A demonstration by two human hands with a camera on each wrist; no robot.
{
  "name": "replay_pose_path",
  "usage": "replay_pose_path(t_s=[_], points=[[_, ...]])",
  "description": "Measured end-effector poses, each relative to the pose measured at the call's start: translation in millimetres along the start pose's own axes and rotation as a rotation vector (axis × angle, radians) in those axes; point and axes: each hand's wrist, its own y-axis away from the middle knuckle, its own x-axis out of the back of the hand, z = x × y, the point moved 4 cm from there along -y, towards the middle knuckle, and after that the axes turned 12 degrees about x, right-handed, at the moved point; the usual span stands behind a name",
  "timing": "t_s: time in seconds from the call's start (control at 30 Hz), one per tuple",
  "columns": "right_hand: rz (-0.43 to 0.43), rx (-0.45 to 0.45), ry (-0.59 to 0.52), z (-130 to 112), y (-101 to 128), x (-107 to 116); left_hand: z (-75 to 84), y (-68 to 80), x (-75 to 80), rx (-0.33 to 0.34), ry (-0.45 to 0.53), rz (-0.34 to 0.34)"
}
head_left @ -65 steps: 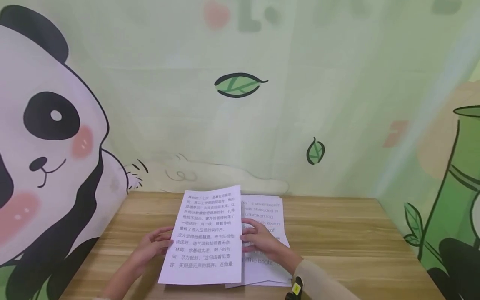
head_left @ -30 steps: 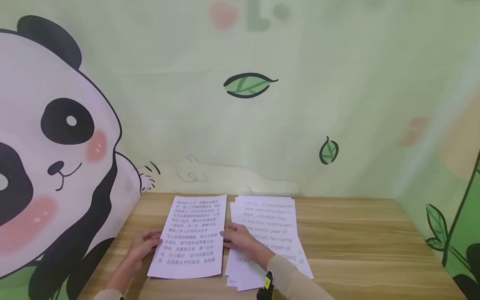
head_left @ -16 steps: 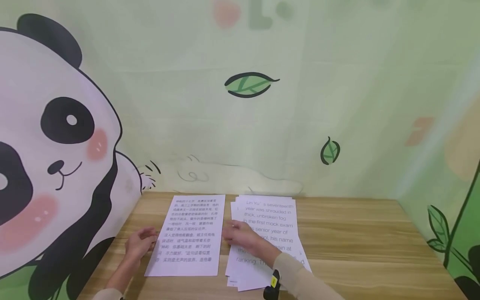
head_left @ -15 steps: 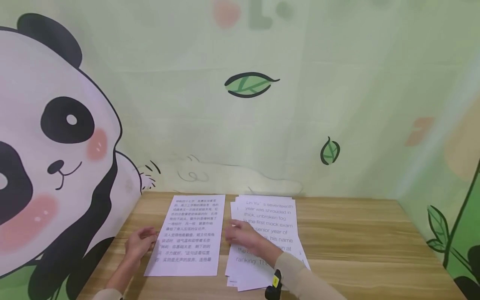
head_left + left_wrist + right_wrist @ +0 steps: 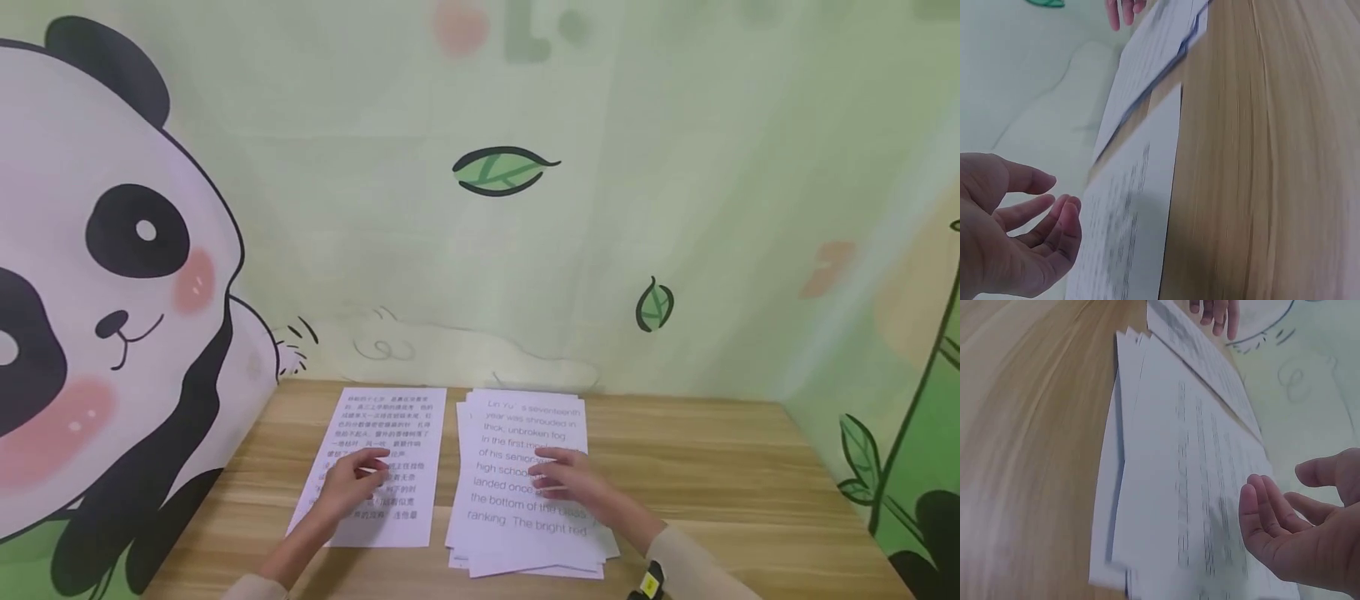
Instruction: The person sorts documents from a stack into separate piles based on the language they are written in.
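Note:
A sheet of paper printed in Chinese (image 5: pixel 386 417) lies flat on the left of the wooden table. Beside it, across a narrow gap, is an uneven stack of papers (image 5: pixel 517 542) whose top sheet carries large English print. My left hand (image 5: pixel 348 487) hovers over the Chinese sheet, fingers loosely bent and holding nothing. Over the right part of the stack is my right hand (image 5: pixel 581 483), also holding nothing, its fingers relaxed. In the right wrist view the stack's sheets (image 5: pixel 1119 462) fan out along one edge, and the right hand's fingers (image 5: pixel 1266 512) are slightly curled above them.
Bare wood of the table (image 5: pixel 712 475) stretches to the right of the stack. Behind the table stands a backdrop (image 5: pixel 360 208) printed with a panda (image 5: pixel 112 275), leaves and bamboo. The papers' far edges lie close to the backdrop.
The Chinese sheet has moved left off the stack and been laid flat; both hands let it go. Since then both hands have shifted right, the left over the sheet, the right over the stack.

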Motion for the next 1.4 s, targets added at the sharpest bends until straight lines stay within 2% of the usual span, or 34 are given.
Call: replay_pose_path(t_s=[0.2,0.3,0.43,0.53,0.7,0.83,1.03,1.17,1.23,1.4], points=[[0.048,-0.016,-0.014,10,23,36,12.4,8.3,-37.8,-0.025,-0.025,-0.138],[0.1,-0.034,0.032,12,26,50,15.6,11.8,-52.3,-0.056,-0.058,-0.201],[0.154,-0.072,0.097,17,27,62,18.3,15.2,-66.8,-0.094,-0.094,-0.266],[0.152,-0.1,0.143,21,26,63,18.5,15.7,-75.1,-0.094,-0.096,-0.3],[0.139,-0.154,0.212,29,25,62,16.9,14.8,-85.4,-0.092,-0.103,-0.308],[0.159,-0.177,0.237,32,25,63,17.6,15.2,-91.9,-0.119,-0.095,-0.302],[0.169,-0.184,0.246,31,31,65,21.4,17.6,-96.2,-0.144,-0.107,-0.28],[0.165,-0.151,0.225,28,34,64,24.0,19.2,-94.3,-0.15,-0.081,-0.247],[0.155,-0.125,0.215,26,36,63,25.7,19.3,-94.4,-0.141,-0.053,-0.231],[0.095,-0.073,0.169,20,39,60,28.5,17.1,-98.5,-0.06,0.023,-0.247]])
